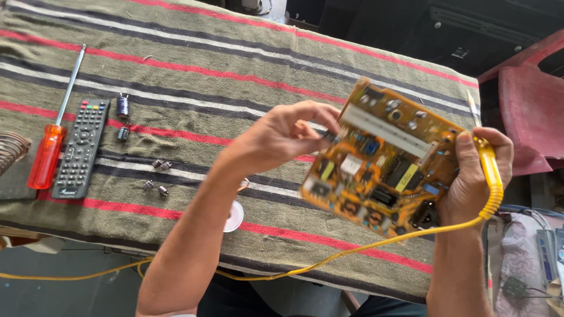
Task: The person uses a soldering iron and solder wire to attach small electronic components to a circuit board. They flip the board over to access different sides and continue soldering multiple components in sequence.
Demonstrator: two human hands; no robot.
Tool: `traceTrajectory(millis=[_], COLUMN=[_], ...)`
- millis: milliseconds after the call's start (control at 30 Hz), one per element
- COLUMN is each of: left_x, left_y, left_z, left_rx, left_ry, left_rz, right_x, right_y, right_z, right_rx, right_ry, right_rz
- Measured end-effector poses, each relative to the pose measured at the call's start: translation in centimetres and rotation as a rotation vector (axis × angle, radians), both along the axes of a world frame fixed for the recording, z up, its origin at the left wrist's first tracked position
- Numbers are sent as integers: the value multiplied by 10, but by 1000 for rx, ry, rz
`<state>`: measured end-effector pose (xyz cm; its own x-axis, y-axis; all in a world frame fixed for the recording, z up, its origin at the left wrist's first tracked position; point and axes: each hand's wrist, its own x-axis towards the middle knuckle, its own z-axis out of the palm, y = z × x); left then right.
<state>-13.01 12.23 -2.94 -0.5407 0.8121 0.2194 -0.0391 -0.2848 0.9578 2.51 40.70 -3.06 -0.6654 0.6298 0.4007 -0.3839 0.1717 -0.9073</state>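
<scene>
Leftmost, on striped blanket [194, 53]: orange-handled screwdriver [46, 155], shaft pointing away up the cloth; just beside it, black remote [81, 147], long axis parallel to the screwdriver. Right of the remote, two small dark capacitors [122, 117], one above the other; below these, four small screws [155, 176] in two loose pairs, apart from everything else. Near the blanket's front edge, a small white disc [234, 216], partly hidden by the forearm. Centre: left hand [282, 138], raised off the cloth, fingers curled, thumb and forefinger narrowed to a pinch at the board's left edge; a small dark part at the fingertips, whether gripped or merely touched not clear. Right of centre: yellow circuit board [382, 161], held in the air above the blanket, component side up, tilted, long axis running from lower left to upper right, pale heat sink strip along its far side. Far right: right hand [476, 176], closed around the board's right edge, carrying its weight, and clamping a yellow soldering iron [487, 161] against it, tip pointing up and away. Yellow cord [329, 258] trailing from the iron down and leftward across the blanket's front edge. Key relation: board lying between both hands, right hand as support, left hand nearer the components, approaching from the left along the short axis. Beyond the table at right, red plastic chair [531, 105].
</scene>
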Motion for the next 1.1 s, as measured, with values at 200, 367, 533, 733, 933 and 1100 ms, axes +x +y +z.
traceTrajectory(millis=[200,367,533,733,933,1100], left_x=[9,18,30,44,66,87], left_y=[-29,-35,-53,-74,-88,-84], left_z=[15,24,22,1,-26,-38], left_rx=[-45,-145,-146,-104,48,261], left_ry=[260,38,-47,-165,-209,-236], left_rz=[26,-95,-131,-54,216,556], right_x=[3,-6,-44,-79,-73,-44], right_y=[-10,-23,-27,-38,-33,-39], right_z=[9,30,46,47,51,17], right_rx=[192,302,263,181,287,436], right_ry=[-131,-228,-342,-439,-167,-13], right_rz=[128,326,575,789,690,321])
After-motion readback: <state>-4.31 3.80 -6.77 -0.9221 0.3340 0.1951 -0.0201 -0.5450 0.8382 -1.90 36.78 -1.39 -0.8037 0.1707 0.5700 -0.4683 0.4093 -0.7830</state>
